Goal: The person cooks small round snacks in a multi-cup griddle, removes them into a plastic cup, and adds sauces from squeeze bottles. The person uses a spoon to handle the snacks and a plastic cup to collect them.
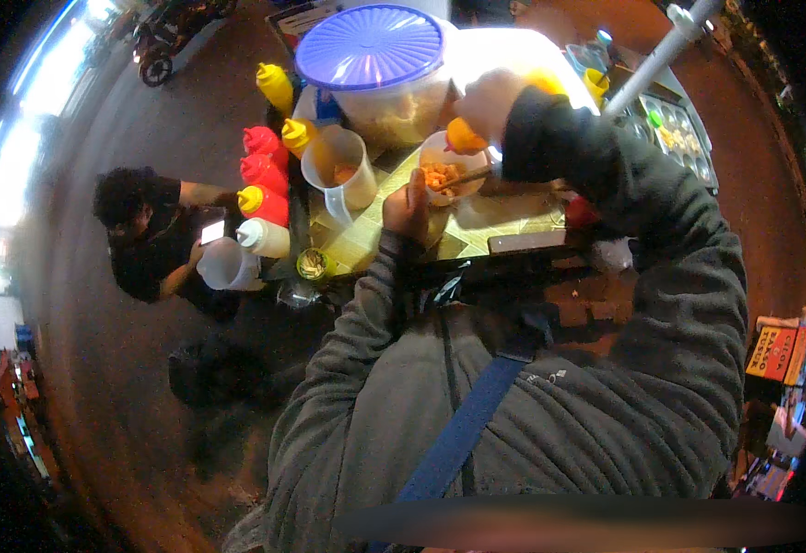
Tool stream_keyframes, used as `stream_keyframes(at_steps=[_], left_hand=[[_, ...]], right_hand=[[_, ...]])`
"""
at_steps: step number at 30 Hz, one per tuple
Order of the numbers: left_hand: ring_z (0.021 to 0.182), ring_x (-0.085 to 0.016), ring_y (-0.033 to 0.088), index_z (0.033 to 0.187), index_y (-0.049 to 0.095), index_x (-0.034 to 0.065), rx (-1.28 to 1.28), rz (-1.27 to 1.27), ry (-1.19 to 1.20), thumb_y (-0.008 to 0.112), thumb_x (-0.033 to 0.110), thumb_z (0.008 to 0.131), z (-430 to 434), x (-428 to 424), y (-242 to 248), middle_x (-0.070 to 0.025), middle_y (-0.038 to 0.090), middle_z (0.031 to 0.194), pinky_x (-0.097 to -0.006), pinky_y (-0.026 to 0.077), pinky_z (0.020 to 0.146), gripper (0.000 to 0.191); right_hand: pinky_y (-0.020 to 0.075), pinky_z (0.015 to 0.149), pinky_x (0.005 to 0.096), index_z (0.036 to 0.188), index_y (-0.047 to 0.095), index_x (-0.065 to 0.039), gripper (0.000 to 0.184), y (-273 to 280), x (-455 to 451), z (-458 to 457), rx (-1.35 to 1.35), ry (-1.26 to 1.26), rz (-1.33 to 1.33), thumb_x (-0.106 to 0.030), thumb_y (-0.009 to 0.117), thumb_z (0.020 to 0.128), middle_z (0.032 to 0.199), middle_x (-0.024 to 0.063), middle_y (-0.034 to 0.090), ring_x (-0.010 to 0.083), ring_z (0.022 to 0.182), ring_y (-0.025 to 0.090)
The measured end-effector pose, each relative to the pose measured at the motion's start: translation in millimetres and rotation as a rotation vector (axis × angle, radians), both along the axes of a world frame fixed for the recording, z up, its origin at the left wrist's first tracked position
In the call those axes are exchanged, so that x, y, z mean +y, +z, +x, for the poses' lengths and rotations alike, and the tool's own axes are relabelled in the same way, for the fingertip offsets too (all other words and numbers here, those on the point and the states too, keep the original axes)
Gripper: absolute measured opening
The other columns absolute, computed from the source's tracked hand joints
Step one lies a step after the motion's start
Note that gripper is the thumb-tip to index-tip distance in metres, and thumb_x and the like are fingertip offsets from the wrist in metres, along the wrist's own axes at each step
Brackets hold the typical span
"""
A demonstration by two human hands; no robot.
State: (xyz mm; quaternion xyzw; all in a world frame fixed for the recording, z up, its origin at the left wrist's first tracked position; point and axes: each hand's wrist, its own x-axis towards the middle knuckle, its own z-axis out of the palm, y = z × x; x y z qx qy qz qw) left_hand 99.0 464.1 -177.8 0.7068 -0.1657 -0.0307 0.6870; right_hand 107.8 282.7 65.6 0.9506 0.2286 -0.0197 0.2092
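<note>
My left hand (406,207) grips the near left side of a white plastic tub (468,160). Reddish-orange food pieces (439,174) lie in the tub, and a brown stick-like utensil (467,180) rests in it, leaning toward the right. Over the tub's far right side, my right hand (489,107) is blurred, closed around an orange-yellow squeeze bottle (465,137) tipped nozzle-down toward the food. Left of the tub stands a translucent plastic measuring jug (337,166) with some orange-red contents at its bottom.
A large clear container with a purple lid (370,45) stands behind. Red, yellow and white squeeze bottles (265,238) line the left edge, near an empty-looking jug (229,264) and a cup of toothpick-like sticks (313,264). A metal pole (652,66) and a moulded pan (679,135) are right. A person (147,235) holds a phone.
</note>
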Motion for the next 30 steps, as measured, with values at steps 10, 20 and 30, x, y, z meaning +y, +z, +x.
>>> stream_keyframes(at_steps=[10,20,30], left_hand=[[0.075,-0.032,0.070,0.103,0.066,-0.0037,-0.245,0.297,0.072,0.051,0.038,0.098,-0.8,4.1,8.5,-0.0183,0.071,0.085,-0.0402,0.055,0.069,0.044],[0.086,-0.040,0.065,0.096,0.069,0.0042,-0.072,0.317,0.054,0.057,0.033,0.093,3.7,-1.4,-26.2,-0.0192,0.070,0.096,-0.0434,0.051,0.075,0.032],[0.089,-0.046,0.064,0.092,0.067,-0.0022,-0.065,0.245,0.072,0.053,0.030,0.092,-2.8,-9.5,-33.7,-0.0263,0.067,0.090,-0.0507,0.051,0.077,0.035]], right_hand=[[0.0496,0.099,0.0358,0.126,0.055,-0.006,0.056,33.1,36.1,119.1,0.551,0.205,1.461,-0.038,0.076,0.086,0.115,0.0087,0.065,0.0220,0.110,0.063],[0.0479,0.101,0.0376,0.136,0.035,-0.006,0.085,-65.8,232.5,257.6,-0.195,0.169,1.373,-0.031,0.087,0.074,0.123,0.0171,0.063,0.0300,0.114,0.063],[0.0517,0.094,0.0373,0.126,0.048,-0.005,0.069,-91.6,235.5,268.3,-0.052,0.085,0.969,-0.025,0.084,0.071,0.118,0.0172,0.064,0.0354,0.111,0.063]])
